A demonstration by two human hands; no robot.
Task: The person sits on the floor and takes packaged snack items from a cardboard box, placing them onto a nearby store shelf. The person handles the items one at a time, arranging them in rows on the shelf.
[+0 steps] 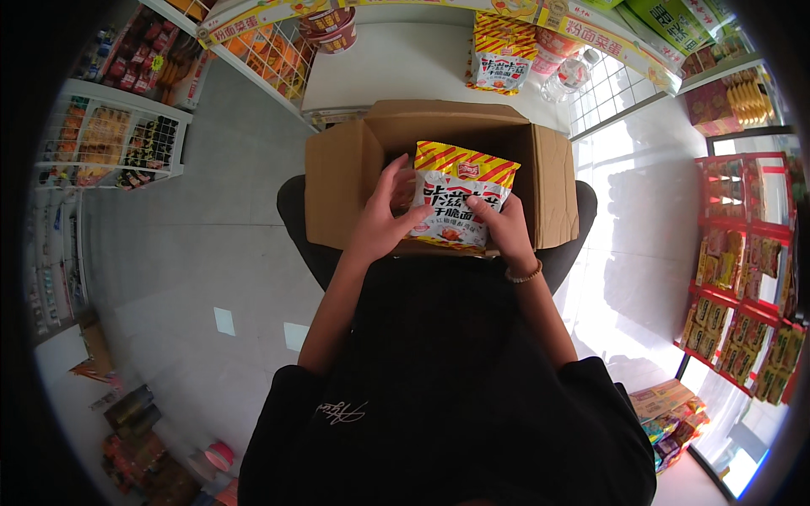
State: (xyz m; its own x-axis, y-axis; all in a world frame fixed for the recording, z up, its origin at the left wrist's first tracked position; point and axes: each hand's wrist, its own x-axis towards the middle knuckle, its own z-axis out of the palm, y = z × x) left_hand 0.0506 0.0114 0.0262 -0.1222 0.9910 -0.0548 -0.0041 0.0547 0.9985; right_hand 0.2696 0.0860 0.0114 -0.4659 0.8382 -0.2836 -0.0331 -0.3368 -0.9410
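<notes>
A yellow, red and white foil snack packet (459, 190) is upright over an open cardboard box (338, 183) in front of me. My right hand (506, 224) grips its lower right side, thumb across the printed front and fingers behind. At the packet's left edge is my left hand (386, 218). Its thumb overlaps the front, while its fingers curve apart alongside. How firmly the left hand holds it cannot be told. The box flaps are folded outward, and the inside is dark and mostly hidden by the packet.
Beyond the box stands a white shelf (405, 60) with matching snack packets (503, 60), noodle tubs (329, 31) and a clear plastic bottle (566, 76). Wire mesh panels (610, 92) flank it. A red display rack (743, 278) is to the right; stocked shelves (101, 136) line the left.
</notes>
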